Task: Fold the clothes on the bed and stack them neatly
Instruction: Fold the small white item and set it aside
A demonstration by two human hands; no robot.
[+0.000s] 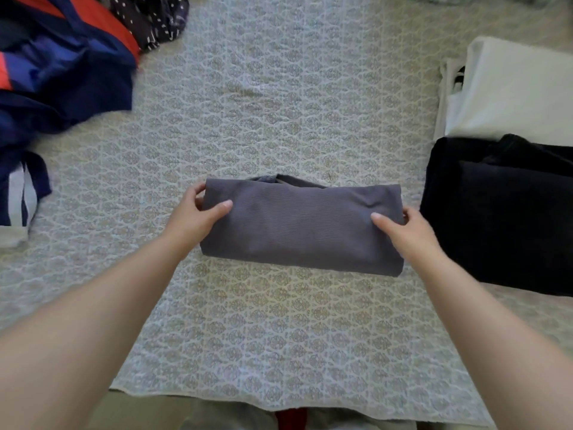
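A grey ribbed garment (297, 226), folded into a wide rectangle, lies in the middle of the patterned bedspread (263, 103). My left hand (198, 214) grips its left end, thumb on top and fingers curled round the far edge. My right hand (403, 226) pinches its right end, thumb on top, fingers hidden behind the fold. Right beside it sits a folded black garment (502, 218), and behind that a folded white one (511, 94).
A loose heap of navy, blue and red clothes (59, 76) fills the far left, with a dark dotted garment (152, 17) behind it. A navy and white piece (21, 187) lies at the left edge. The bedspread's near edge (248, 405) runs below my forearms.
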